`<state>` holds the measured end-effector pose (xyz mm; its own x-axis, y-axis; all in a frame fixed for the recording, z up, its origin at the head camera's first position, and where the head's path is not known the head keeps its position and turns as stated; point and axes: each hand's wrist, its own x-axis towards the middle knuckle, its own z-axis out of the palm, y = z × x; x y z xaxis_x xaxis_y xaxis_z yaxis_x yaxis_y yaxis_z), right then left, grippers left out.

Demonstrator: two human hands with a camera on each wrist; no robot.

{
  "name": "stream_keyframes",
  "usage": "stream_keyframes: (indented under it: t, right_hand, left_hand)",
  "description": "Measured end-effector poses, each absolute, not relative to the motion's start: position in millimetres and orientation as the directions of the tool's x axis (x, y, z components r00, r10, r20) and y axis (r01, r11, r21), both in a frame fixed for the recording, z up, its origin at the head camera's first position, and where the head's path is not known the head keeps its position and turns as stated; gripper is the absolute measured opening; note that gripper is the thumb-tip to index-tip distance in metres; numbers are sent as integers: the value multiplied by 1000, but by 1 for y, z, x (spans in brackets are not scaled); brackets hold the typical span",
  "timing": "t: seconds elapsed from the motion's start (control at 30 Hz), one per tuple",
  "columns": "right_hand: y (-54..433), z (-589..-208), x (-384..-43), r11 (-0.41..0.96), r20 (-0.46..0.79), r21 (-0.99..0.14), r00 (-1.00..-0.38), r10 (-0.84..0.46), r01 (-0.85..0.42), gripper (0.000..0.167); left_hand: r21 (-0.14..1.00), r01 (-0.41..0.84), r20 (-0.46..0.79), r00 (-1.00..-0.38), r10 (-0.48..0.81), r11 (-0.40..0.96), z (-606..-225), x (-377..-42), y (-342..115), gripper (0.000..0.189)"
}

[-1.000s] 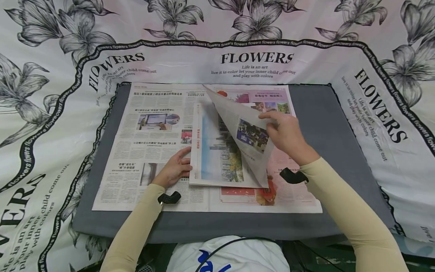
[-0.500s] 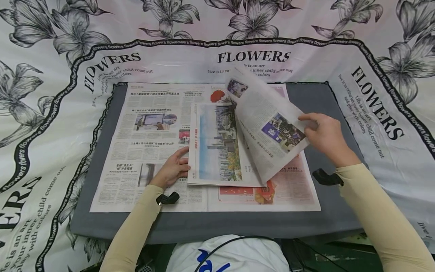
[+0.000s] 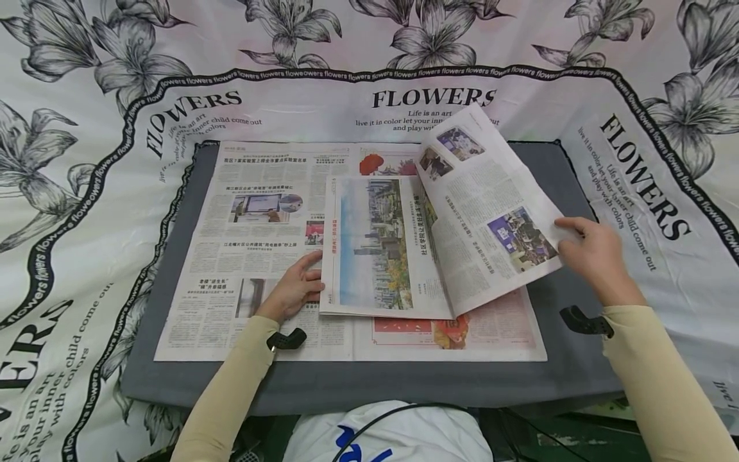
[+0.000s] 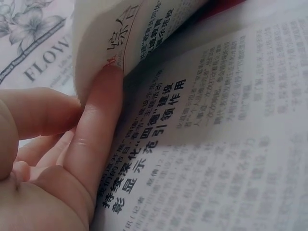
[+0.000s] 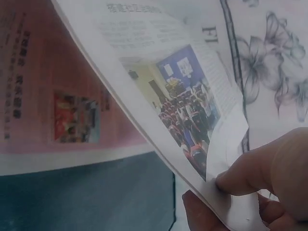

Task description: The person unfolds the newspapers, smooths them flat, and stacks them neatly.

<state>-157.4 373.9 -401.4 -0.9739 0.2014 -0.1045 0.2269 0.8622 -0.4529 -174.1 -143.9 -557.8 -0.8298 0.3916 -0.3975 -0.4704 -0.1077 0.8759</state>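
A smaller folded newspaper (image 3: 369,250) lies on a larger spread newspaper (image 3: 242,250). Its left edge is held by my left hand (image 3: 293,287); in the left wrist view the thumb and fingers (image 4: 91,139) grip the paper's edge, with one layer curling up over printed text. My right hand (image 3: 594,260) pinches the outer lower corner of a lifted newspaper page (image 3: 491,212), printed with photos. In the right wrist view, thumb and forefinger hold that corner, and the page (image 5: 130,82) slants upward above the pink sheet. The open inside shows a skyline picture (image 3: 375,244) and a headline.
A grey table mat (image 3: 404,385) lies under the papers. Around it spreads a white cloth (image 3: 312,106) with flower prints and a black border. A black cable (image 3: 416,405) crosses the person's white shirt at the front edge.
My right hand has swung right and a little down with the page corner, opening the folded newspaper wider. More of the inside shows. My left hand has stayed at the left edge.
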Motion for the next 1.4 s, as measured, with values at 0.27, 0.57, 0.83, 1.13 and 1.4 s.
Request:
stream_keyframes:
  t: [0.27, 0.57, 0.83, 1.13, 1.4]
  right_hand:
    - [398, -426, -147, 802, -201, -462, -926, 320, 377, 58]
    - [424, -469, -131, 753, -270, -445, -874, 403, 485, 57]
    - [440, -501, -120, 708, -325, -454, -840, 434, 541, 57]
    - [442, -514, -103, 601, -370, -570, -828, 421, 560, 57]
    - [442, -522, -93, 457, -440, -714, -848, 296, 530, 64]
  left_hand:
    - [883, -458, -391, -836, 386, -98, -557, -173, -143, 84]
    - [880, -459, -385, -839, 384, -121, -557, -173, -143, 85]
    - [892, -438, -366, -847, 386, -115, -555, -172, -143, 86]
    - [885, -448, -379, -850, 367, -125, -552, -171, -140, 85]
    - [858, -490, -419, -843, 338, -158, -554, -172, -142, 79]
